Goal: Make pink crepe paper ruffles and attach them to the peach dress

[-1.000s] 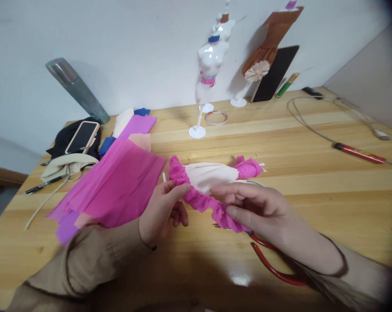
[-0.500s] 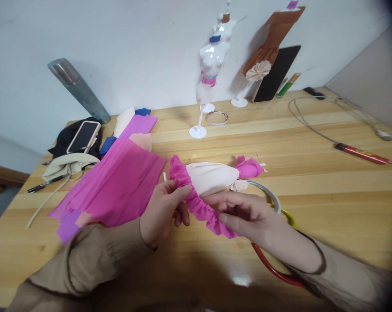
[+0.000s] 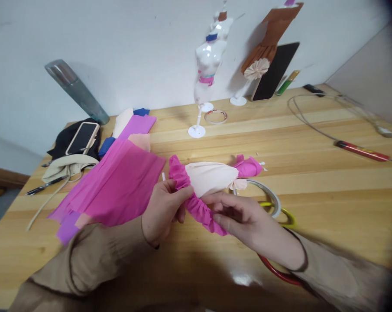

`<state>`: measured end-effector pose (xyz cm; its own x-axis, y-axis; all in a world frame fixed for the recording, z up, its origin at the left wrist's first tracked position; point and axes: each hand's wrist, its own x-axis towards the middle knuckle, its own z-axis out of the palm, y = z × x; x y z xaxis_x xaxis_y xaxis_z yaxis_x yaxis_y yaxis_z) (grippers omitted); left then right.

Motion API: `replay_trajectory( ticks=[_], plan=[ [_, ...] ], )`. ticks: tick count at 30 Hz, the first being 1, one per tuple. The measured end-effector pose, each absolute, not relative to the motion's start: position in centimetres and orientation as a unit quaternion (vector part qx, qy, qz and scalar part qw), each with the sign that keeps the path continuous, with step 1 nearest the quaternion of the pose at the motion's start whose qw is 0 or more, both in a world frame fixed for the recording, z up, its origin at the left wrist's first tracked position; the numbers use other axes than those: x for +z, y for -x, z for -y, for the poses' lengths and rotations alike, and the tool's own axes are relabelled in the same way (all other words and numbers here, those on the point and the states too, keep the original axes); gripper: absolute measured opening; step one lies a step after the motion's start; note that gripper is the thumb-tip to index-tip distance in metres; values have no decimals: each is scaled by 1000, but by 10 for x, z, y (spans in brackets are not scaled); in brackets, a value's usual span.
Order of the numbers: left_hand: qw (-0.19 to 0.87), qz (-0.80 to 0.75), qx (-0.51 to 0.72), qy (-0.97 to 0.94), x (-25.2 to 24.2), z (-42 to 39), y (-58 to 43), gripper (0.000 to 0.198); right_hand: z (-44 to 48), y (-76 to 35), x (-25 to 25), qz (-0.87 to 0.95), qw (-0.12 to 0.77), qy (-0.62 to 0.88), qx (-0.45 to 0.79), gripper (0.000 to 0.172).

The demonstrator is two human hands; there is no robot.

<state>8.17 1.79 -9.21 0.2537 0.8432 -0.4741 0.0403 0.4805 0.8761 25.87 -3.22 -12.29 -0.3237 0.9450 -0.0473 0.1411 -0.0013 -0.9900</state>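
A small doll dress (image 3: 212, 177) with a cream skirt and pink top lies sideways on the wooden table, its top end pointing right. Along its hem runs a gathered pink ruffle (image 3: 200, 211), whose lower part hangs free of the skirt. My left hand (image 3: 166, 206) pinches the ruffle at the skirt's edge between thumb and fingers. With thumb and fingertips, my right hand (image 3: 244, 219) grips the ruffle near its loose lower end. Behind the right hand a cream pleated piece (image 3: 238, 184) shows at the dress's side. Tape rolls, one grey (image 3: 273, 197), lie partly hidden under the right forearm.
Pink crepe sheets (image 3: 124, 182) lie left, beside a phone (image 3: 83, 138) and a spray bottle (image 3: 77, 91). White mannequins (image 3: 210, 56), one in a brown dress (image 3: 269, 41), stand along the wall near a tablet (image 3: 276, 71). A red glue gun or similar tool (image 3: 361, 150) with a cord lies right.
My right hand has moved slightly left along with the ruffle's lower end, showing more of the yellow and grey rolls. My left hand keeps its pinch nearly in place.
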Motion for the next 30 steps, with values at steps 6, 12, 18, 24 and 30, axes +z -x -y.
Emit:
replay_trajectory(
  ticks=[6, 12, 18, 24, 30],
  plan=[
    [678, -537, 298, -404, -93, -18, -82, 29, 40, -258, -123, 670, 353, 461, 463, 36],
    [687, -529, 302, -396, -96, -16, -80, 28, 40, -254, -124, 652, 342, 448, 507, 38],
    [692, -514, 299, -409, -93, -14, -80, 27, 38, -254, -123, 614, 351, 424, 566, 32],
    [686, -516, 292, -423, -89, -16, -80, 31, 35, -255, -131, 647, 350, 435, 520, 31],
    [686, -518, 283, -426, -90, -18, -78, 29, 32, -254, -133, 659, 346, 429, 512, 30]
  ],
)
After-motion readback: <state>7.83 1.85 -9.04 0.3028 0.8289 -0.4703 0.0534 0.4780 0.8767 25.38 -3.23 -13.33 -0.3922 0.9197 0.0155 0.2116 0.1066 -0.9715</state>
